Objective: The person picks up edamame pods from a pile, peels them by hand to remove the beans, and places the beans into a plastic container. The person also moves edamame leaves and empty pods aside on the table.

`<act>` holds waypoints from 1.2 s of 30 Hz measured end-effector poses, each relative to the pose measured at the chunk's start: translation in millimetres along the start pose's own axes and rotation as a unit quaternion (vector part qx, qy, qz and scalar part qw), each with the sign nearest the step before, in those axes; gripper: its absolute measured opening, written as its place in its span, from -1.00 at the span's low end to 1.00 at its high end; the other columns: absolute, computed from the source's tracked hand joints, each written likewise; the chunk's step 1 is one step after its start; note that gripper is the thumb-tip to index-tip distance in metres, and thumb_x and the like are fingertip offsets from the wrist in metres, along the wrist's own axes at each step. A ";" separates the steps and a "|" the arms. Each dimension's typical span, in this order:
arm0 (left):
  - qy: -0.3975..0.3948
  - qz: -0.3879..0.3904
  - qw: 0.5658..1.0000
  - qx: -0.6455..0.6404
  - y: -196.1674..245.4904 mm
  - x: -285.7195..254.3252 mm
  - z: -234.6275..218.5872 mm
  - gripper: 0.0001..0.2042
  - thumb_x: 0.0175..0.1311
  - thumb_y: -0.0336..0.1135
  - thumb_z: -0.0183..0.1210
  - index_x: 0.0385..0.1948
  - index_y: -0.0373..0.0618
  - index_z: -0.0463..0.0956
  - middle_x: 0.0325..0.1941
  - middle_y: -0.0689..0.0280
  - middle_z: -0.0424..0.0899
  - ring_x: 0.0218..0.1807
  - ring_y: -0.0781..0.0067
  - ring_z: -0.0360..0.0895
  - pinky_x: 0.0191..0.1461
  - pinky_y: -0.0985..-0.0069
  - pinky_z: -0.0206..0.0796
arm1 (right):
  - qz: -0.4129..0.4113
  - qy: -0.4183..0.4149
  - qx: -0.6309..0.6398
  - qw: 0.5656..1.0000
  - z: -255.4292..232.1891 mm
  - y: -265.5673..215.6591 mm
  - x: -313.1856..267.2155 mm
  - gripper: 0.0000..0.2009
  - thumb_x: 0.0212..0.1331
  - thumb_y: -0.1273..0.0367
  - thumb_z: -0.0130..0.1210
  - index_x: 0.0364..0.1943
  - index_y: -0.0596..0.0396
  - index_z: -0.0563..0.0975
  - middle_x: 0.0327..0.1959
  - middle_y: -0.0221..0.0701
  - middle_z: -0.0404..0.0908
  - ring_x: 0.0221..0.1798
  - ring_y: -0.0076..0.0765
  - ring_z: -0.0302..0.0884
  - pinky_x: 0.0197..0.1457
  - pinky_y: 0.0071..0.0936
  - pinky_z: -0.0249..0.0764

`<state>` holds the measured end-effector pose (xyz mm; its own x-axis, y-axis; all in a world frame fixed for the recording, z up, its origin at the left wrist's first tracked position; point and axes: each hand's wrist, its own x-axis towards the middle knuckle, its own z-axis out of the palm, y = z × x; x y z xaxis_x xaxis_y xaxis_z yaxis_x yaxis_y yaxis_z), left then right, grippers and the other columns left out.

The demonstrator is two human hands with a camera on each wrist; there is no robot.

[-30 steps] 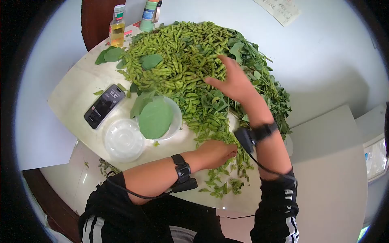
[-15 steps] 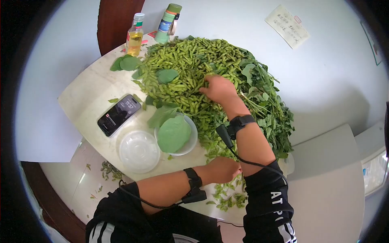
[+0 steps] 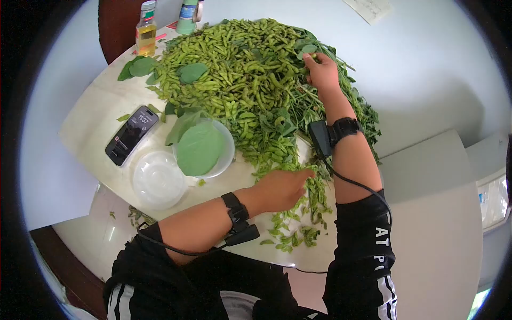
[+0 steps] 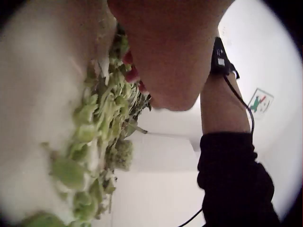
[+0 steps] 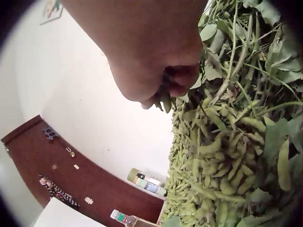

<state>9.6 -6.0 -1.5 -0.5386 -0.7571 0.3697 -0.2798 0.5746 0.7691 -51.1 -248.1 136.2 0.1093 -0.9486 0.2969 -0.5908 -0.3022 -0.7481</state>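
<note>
My right hand (image 3: 323, 72) is over the far right of the heap, where pods meet leafy stalks. Its fingers pinch a few green soybean pods (image 5: 165, 102), visible below the fingertips in the right wrist view. The heap of soybean pods (image 3: 229, 69) spreads across the far half of the table. Low over the near part of the table, my left hand (image 3: 280, 190) has its fingers curled above scattered small green pods (image 4: 85, 127). Its palm is hidden, and I cannot tell whether it holds anything.
Leafy stalks (image 3: 352, 106) lie along the heap's right side. Left of it are a clear bowl (image 3: 228, 154) with a large leaf (image 3: 200, 148) over it, a plastic lid (image 3: 159, 180) and a phone (image 3: 132, 135). A bottle (image 3: 145, 32) and a green flask (image 3: 186, 18) stand at the back.
My right hand has gone from spread fingers to the pods mid-heap, then away to the far right, now pinching pods. The left hand stays low near the scattered pods. The head view has shifted.
</note>
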 end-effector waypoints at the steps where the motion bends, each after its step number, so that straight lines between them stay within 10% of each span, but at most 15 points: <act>1: 0.038 0.082 0.996 -0.002 -3.0 -1.2 4.4 -0.66 0.25 -0.21 0.14 0.04 -0.04 0.43 -0.13 0.04 0.60 -0.06 -0.07 0.54 -0.01 0.11 0.39 | 0.005 0.004 0.002 1.000 -0.7 1.8 -1.4 -0.49 0.17 0.22 0.26 0.11 0.32 0.50 -0.52 -0.26 0.63 -0.62 -0.45 0.53 -0.47 -0.36 0.46; 2: -0.038 0.222 0.974 -0.002 -7.7 -1.2 11.0 -0.51 0.17 -0.15 0.25 0.16 0.02 0.41 0.12 0.08 0.50 0.22 -0.02 0.39 0.27 0.13 0.25 | 0.006 -0.013 -0.003 1.000 0.2 4.0 -2.7 -0.46 0.17 0.20 0.26 0.12 0.34 0.48 -0.52 -0.27 0.62 -0.61 -0.46 0.53 -0.47 -0.36 0.45; 5: -0.096 0.310 0.945 0.040 4.6 -13.0 25.5 -0.42 0.13 -0.07 0.28 0.23 0.06 0.38 0.22 0.13 0.46 0.35 0.03 0.27 0.40 0.08 0.09 | 0.028 -0.012 -0.018 0.999 5.1 12.8 -1.8 -0.41 0.15 0.18 0.27 0.14 0.38 0.46 -0.52 -0.29 0.62 -0.62 -0.45 0.51 -0.45 -0.36 0.44; 16: -0.099 0.169 0.945 0.262 -7.1 3.6 8.9 -0.64 0.20 -0.24 0.14 0.04 -0.04 0.52 0.25 0.12 0.45 0.35 0.08 0.29 0.42 0.16 0.09 | -0.028 0.008 0.052 0.998 -31.8 1.5 -36.9 -0.57 0.08 0.19 0.30 -0.11 0.30 0.60 -0.57 -0.28 0.59 -0.61 -0.40 0.49 -0.45 -0.35 0.43; 18: -0.002 0.130 0.945 0.300 9.5 7.5 4.9 -0.68 0.25 -0.21 0.09 0.02 -0.03 0.54 0.25 0.11 0.45 0.33 0.08 0.31 0.41 0.17 0.09 | -0.005 0.028 0.105 0.994 -49.1 -0.6 -47.7 -0.63 0.09 0.22 0.29 -0.17 0.28 0.61 -0.62 -0.33 0.54 -0.65 -0.41 0.44 -0.51 -0.34 0.37; 27: -0.149 0.259 0.930 0.212 72.9 -15.7 136.5 -0.51 0.39 0.06 -0.05 0.17 -0.08 0.45 0.32 0.11 0.41 0.42 0.06 0.21 0.48 0.02 -0.10 | 0.071 0.006 0.226 0.972 -97.8 16.6 -92.3 -0.76 0.14 0.30 0.25 -0.53 0.15 0.49 -0.74 -0.42 0.36 -0.74 -0.47 0.26 -0.64 -0.36 0.16; 36: -0.184 0.099 0.913 0.351 -11.8 53.5 27.5 -0.53 0.46 -0.06 -0.16 0.35 0.09 0.25 0.49 0.16 0.17 0.47 0.06 0.13 0.52 0.14 -0.10 | 0.116 -0.006 0.273 0.955 -109.7 52.3 -108.1 -0.78 0.17 0.32 0.21 -0.51 0.09 0.46 -0.58 -0.50 0.36 -0.74 -0.57 0.13 -0.66 -0.52 0.08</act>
<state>-37.7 -44.7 -5.2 -0.8280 -0.5354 0.1668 -0.5185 0.8442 0.1356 -181.5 -151.1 130.1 0.0371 -0.9960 0.0813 -0.0964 -0.0846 -0.9917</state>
